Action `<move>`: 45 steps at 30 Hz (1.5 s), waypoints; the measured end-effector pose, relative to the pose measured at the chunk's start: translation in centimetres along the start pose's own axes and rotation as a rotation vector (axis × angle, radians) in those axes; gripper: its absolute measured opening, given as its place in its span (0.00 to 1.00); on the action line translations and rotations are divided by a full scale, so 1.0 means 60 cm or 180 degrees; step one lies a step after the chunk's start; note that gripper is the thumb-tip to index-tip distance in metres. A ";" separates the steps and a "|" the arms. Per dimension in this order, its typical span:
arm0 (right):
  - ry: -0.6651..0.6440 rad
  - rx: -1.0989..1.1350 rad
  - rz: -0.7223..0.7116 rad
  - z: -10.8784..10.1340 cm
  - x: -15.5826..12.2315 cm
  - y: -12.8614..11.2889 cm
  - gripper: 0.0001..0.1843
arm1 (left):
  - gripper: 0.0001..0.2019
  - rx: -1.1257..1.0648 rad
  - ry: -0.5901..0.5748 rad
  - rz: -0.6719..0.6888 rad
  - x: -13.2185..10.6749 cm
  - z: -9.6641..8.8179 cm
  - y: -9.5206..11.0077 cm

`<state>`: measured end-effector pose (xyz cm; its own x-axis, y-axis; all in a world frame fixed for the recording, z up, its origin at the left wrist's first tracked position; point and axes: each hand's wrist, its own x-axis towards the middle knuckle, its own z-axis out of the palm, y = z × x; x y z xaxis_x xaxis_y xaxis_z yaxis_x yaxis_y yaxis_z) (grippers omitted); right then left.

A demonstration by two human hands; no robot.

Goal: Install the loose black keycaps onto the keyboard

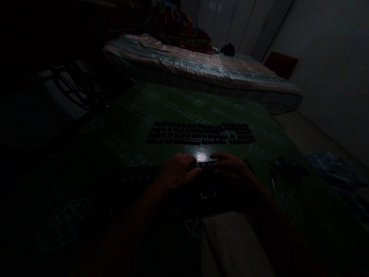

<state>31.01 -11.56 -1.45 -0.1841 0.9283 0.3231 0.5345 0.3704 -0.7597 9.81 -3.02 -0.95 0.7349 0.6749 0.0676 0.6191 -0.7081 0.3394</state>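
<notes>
The picture is very dark. A black keyboard base [138, 175] lies in front of me on the green table, much of it lost in shadow. My left hand [177, 171] rests over the middle of its far edge, fingers curled and thumb pointing right; what it may hold is hidden. Just to the right, my right hand [232, 165] reaches over the same edge with its fingers stretched leftward and slightly apart. Beyond both hands, loose black keycaps [187, 132] are laid out in rows like a keyboard.
The green table [129, 115] carries pale printed emblems. A light cloth [233, 238] lies at the near edge. To the right is a dark, crumpled object [288, 167]. Past the table stands a bed [201, 69] with a colourful blanket [181, 30]; a dark metal frame [75, 86] is at left.
</notes>
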 end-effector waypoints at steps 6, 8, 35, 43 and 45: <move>-0.0110 -0.0501 -0.0036 0.008 0.001 0.005 0.08 | 0.13 0.0030 -0.0038 0.0011 0.000 -0.004 0.004; -0.0124 -0.0710 -0.0132 0.009 0.001 0.009 0.08 | 0.13 -0.0014 -0.0006 0.0057 0.001 -0.003 0.003; -0.0357 -0.1208 -0.0057 0.016 0.008 -0.021 0.06 | 0.14 -0.0070 0.0063 0.0082 0.002 0.005 -0.002; -0.0311 -0.0935 0.0230 0.015 0.008 -0.022 0.08 | 0.13 -0.0123 0.0065 0.0065 0.003 0.002 0.001; -0.0287 -0.0882 0.0283 0.014 0.009 -0.024 0.08 | 0.13 -0.0127 0.0082 0.0087 0.004 0.004 -0.001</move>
<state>29.42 -11.58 -0.66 -0.1923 0.9605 0.2012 0.7543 0.2758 -0.5958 10.00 -2.89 -1.15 0.7437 0.6608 0.1013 0.5870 -0.7179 0.3742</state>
